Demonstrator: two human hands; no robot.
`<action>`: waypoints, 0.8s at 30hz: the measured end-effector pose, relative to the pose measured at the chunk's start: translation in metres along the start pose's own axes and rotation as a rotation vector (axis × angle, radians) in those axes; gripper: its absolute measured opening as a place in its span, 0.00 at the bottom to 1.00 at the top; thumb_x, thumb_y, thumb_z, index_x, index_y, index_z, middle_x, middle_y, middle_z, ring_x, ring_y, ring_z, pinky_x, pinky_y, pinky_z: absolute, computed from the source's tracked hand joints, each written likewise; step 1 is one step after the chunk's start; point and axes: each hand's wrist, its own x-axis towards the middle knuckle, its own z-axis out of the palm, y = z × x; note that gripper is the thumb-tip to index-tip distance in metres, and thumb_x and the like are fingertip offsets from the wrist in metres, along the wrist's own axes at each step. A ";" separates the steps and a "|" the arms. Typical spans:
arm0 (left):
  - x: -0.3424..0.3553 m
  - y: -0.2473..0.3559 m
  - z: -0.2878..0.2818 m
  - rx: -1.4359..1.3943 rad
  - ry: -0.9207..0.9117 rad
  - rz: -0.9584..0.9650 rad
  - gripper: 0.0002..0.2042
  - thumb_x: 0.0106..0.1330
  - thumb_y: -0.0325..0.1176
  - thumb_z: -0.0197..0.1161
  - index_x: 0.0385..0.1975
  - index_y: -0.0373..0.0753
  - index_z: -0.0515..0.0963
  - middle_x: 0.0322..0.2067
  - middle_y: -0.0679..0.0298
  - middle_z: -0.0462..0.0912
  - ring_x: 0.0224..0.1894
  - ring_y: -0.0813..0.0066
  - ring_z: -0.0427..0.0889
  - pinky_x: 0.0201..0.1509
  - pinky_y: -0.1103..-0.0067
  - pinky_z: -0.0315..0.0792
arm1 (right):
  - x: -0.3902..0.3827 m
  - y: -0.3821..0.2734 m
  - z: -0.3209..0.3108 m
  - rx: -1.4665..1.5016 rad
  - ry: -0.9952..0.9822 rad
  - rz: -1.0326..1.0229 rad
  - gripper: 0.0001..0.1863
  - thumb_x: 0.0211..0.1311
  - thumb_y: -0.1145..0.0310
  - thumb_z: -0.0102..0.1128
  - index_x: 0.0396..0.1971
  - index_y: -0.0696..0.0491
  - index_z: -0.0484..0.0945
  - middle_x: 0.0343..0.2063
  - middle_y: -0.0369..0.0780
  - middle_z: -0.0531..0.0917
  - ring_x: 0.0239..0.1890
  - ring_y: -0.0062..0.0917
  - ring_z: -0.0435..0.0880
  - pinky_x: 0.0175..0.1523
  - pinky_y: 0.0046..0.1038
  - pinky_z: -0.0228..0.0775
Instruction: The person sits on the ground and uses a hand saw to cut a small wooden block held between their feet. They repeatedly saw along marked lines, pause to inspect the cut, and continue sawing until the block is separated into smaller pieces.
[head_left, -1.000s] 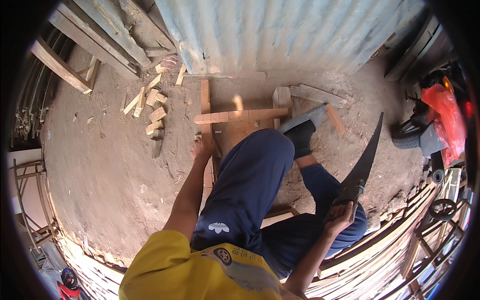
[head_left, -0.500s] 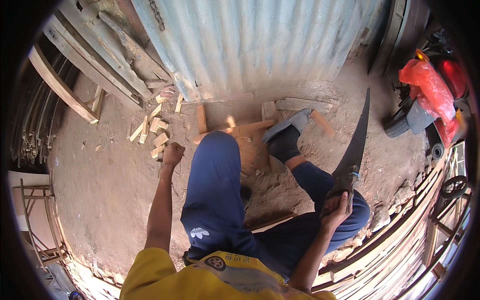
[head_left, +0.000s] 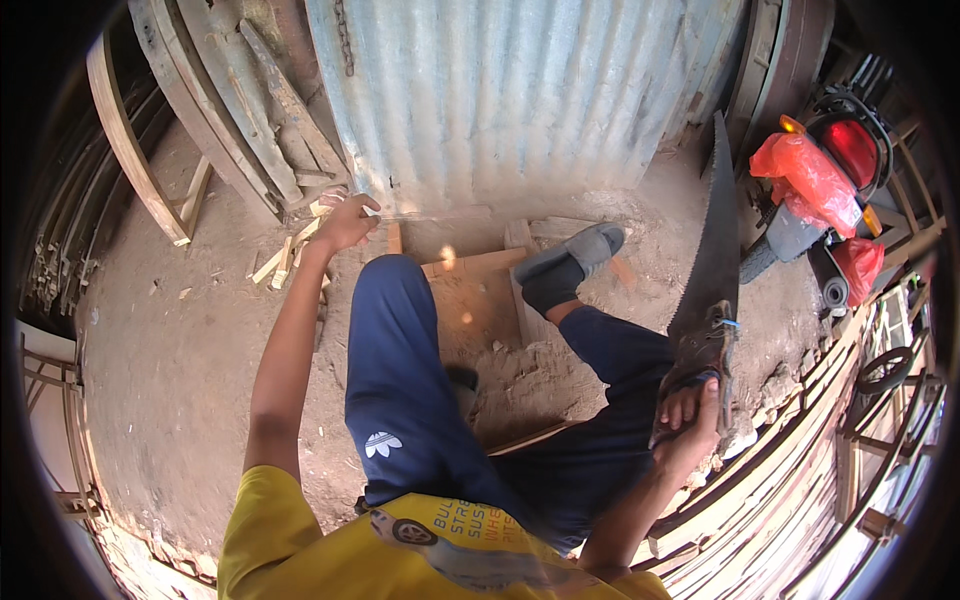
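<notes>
My left hand (head_left: 350, 226) is raised past my left knee with fingers loosely apart and nothing clear in them, near loose light wood pieces (head_left: 285, 258). My right hand (head_left: 690, 415) grips the handle of a large handsaw (head_left: 708, 260), whose toothed blade points upward at my right side. On the dirt between my legs and feet lie reddish wooden pieces set crosswise (head_left: 468, 264), partly hidden by my left knee. My right foot, in a grey slide sandal (head_left: 585, 250) and dark sock, rests by their right end.
A corrugated metal sheet (head_left: 500, 95) stands ahead, boards (head_left: 255, 120) lean at the left, and a motorbike with red plastic bags (head_left: 800, 170) stands at the right. Long planks (head_left: 770, 460) lie at the lower right, behind dirt ground (head_left: 170, 380).
My left hand has moved up and forward from beside the wooden pieces, with its fingers loosening. The saw in my right hand now points more steeply upward, and the view has shifted.
</notes>
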 end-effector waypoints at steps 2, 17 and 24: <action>0.022 0.003 0.000 0.039 -0.112 -0.051 0.16 0.62 0.36 0.59 0.46 0.34 0.75 0.32 0.57 0.82 0.26 0.72 0.83 0.26 0.74 0.75 | -0.017 -0.041 0.009 0.024 0.054 -0.058 0.14 0.70 0.62 0.52 0.23 0.49 0.67 0.12 0.27 0.56 0.11 0.13 0.54 0.17 0.18 0.50; 0.147 -0.017 0.188 0.866 -0.836 -0.187 0.32 0.54 0.39 0.67 0.60 0.41 0.65 0.57 0.62 0.74 0.58 0.63 0.73 0.55 0.63 0.72 | -0.018 -0.073 -0.005 -0.098 -0.019 -0.277 0.13 0.71 0.63 0.49 0.28 0.54 0.67 0.10 0.28 0.54 0.08 0.13 0.50 0.13 0.18 0.46; 0.135 -0.107 0.230 0.740 -0.522 -0.214 0.37 0.52 0.36 0.69 0.65 0.45 0.61 0.57 0.52 0.74 0.60 0.57 0.73 0.60 0.63 0.71 | 0.048 -0.012 -0.011 -0.110 -0.131 -0.084 0.13 0.70 0.62 0.50 0.27 0.52 0.65 0.08 0.29 0.56 0.06 0.14 0.53 0.12 0.20 0.51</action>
